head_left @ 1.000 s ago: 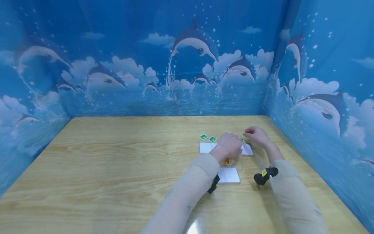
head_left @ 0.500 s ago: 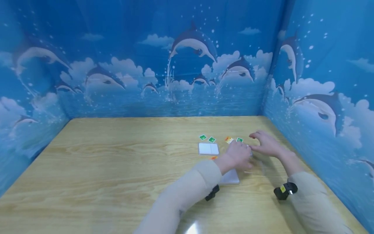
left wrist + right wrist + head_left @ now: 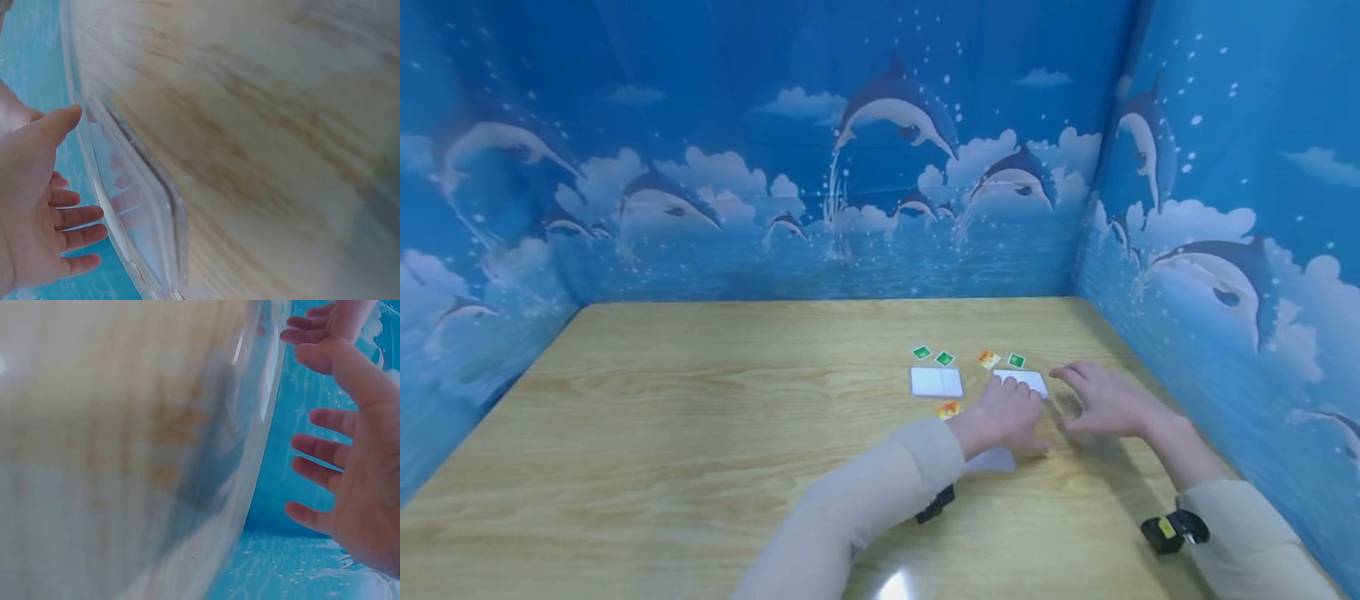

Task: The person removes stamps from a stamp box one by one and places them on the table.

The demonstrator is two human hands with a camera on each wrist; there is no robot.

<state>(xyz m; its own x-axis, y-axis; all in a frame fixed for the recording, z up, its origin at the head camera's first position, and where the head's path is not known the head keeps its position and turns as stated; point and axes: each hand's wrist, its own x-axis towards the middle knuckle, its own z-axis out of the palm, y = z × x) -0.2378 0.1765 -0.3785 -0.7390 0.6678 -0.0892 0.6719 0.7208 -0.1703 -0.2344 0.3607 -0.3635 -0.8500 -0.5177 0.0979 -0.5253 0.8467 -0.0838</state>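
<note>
My left hand [image 3: 1011, 412] hovers between two flat white cases, its fingers relaxed and holding nothing. Beyond its fingers lies one white case [image 3: 1024, 382]; the near white case [image 3: 992, 461] is partly hidden by the hand and forearm. To the right, my right hand [image 3: 1108, 402] is held with thumb and fingers spread, nothing in its grasp. The left wrist view shows the left palm [image 3: 31, 206] beside a glossy flat case [image 3: 144, 200]. In the right wrist view the right hand [image 3: 369, 462] has its fingers apart, with the left hand [image 3: 331, 325] beyond.
A third white case [image 3: 936, 382] lies to the left on the wooden table [image 3: 700, 433]. Around the cases are small green cards [image 3: 945, 358] and orange cards [image 3: 988, 359]. A dolphin-print curtain [image 3: 737, 167] borders the back and sides.
My right hand has drawn right and nearer, its fingers spreading. My left hand has shifted right and nearer, uncovering the left white case and an orange card at the back.
</note>
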